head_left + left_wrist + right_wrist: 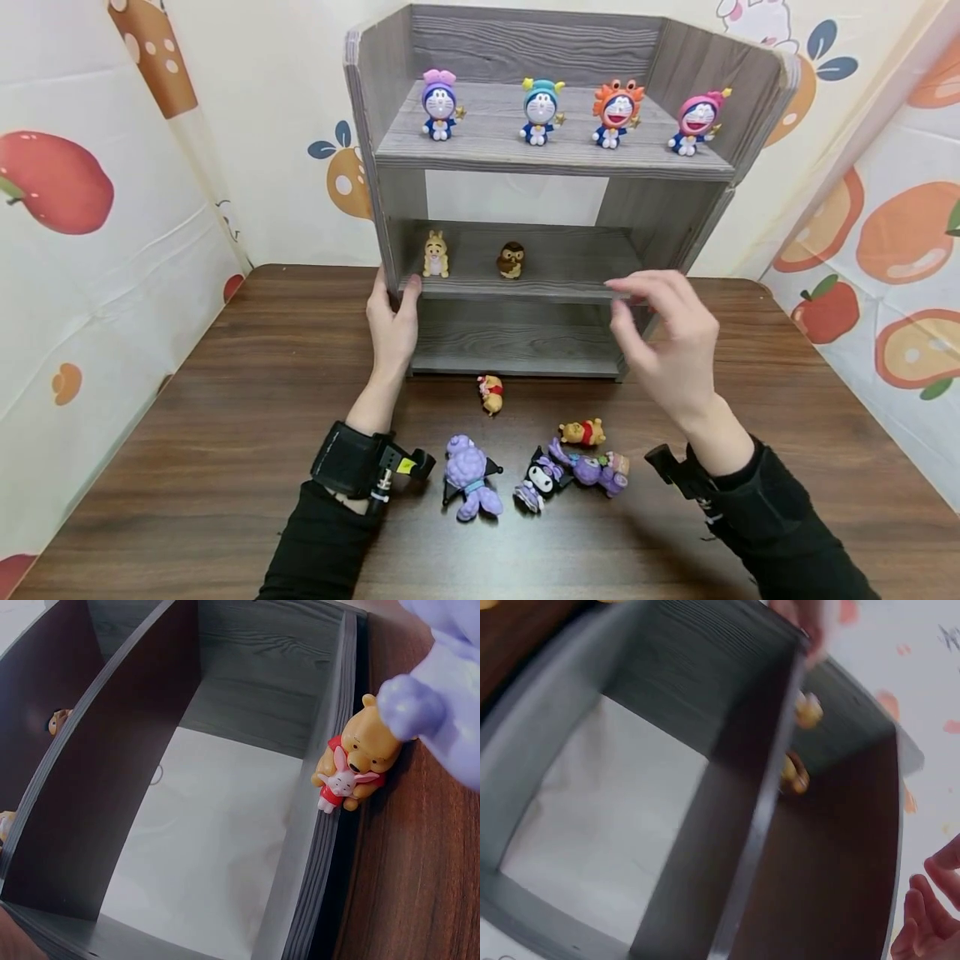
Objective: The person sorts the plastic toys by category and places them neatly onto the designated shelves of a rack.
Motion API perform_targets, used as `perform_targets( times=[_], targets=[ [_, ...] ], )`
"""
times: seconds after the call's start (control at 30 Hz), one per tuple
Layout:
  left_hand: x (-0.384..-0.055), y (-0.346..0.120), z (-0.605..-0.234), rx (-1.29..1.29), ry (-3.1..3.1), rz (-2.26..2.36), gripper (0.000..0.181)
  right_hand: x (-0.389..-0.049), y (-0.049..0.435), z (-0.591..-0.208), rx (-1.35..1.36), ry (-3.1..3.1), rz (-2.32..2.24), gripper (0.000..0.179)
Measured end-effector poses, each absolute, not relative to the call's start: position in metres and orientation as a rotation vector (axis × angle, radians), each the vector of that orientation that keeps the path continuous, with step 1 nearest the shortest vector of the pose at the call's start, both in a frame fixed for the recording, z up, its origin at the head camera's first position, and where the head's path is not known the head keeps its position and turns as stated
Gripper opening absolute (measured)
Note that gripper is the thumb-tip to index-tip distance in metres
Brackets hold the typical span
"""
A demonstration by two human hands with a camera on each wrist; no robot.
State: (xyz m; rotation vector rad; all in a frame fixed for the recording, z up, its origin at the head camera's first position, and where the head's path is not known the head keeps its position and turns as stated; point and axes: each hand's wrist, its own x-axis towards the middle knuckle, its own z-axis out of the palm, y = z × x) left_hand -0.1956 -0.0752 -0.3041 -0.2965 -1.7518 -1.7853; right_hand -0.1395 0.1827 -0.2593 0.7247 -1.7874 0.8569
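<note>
My left hand (393, 325) holds the left side panel of a grey wooden shelf unit (517, 296), thumb at the front and fingers along the outside. Near the right end of the middle board is my right hand (670, 342), its fingers loosely bent and nothing between them. The right wrist view shows that hand (934, 922) beside the unit, thumb and fingers apart. On the middle board stand a yellow rabbit figurine (436, 255) and a brown owl figurine (511, 260). The right wrist view is blurred.
Several blue-and-white cat figurines (540, 112) stand on the top board. Before the unit lie a bear figurine with a piglet (491, 394), another bear figurine (582, 432), a purple figurine (468, 477), a black-hooded figurine (540, 480) and a purple figurine with a pot (591, 469).
</note>
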Motion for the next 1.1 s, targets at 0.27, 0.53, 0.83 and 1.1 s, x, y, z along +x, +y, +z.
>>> perform_targets(
  times=[0.27,0.53,0.83,1.1],
  targets=[
    [-0.196,-0.076,-0.303,-0.315,-1.737,-1.773,0.039,-0.142,0.181,-0.284,1.083,-2.262,0.591,0.017],
    [-0.194,-0.076,-0.303,-0.306,-1.748,-1.776,0.04,-0.146,0.18,-0.309,1.226,-2.679,0.397,0.019],
    [-0.192,-0.075,-0.301,-0.3,-1.756,-1.779,0.04,-0.143,0.178,-0.325,1.343,-2.958,0.071,0.032],
    [-0.193,-0.076,-0.302,-0.297,-1.759,-1.774,0.04,-0.147,0.181,-0.333,1.371,-3.057,-0.086,0.036]
  ],
)
